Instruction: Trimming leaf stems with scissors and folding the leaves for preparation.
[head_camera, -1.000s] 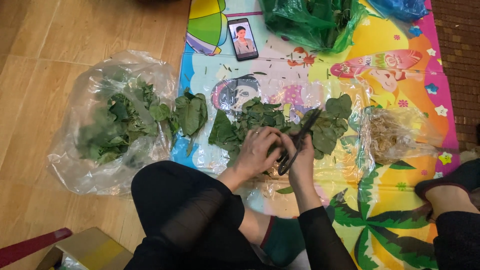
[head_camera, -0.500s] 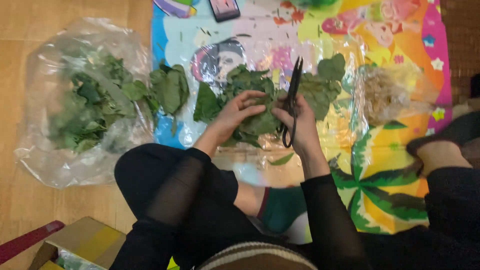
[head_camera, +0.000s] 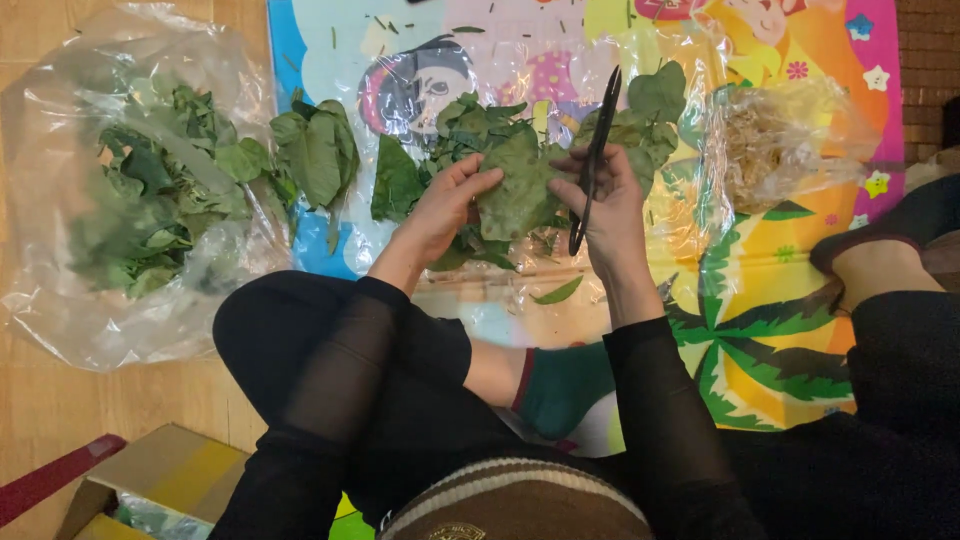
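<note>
Both hands now meet over the leaf pile (head_camera: 470, 130) — the left hand (head_camera: 440, 205) pinches a large green leaf (head_camera: 520, 190), lifted off the pile since a moment ago, while the right hand (head_camera: 610, 205) grips closed black scissors (head_camera: 596, 155) upright — cutting paused.

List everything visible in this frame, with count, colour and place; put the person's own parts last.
leaf: one, green, held between both hands
scissors: one pair, black, in the right hand
leaf pile: one, green, on the mat beyond the hands
plastic sheet of leaves: one, clear, on the floor at left
bag of pale scraps: one, clear, on the mat at right
play mat: one, multicoloured, on the wooden floor
cardboard box: one, brown, bottom left
left hand: holds the leaf
right hand: grips the scissors, touches the leaf
</note>
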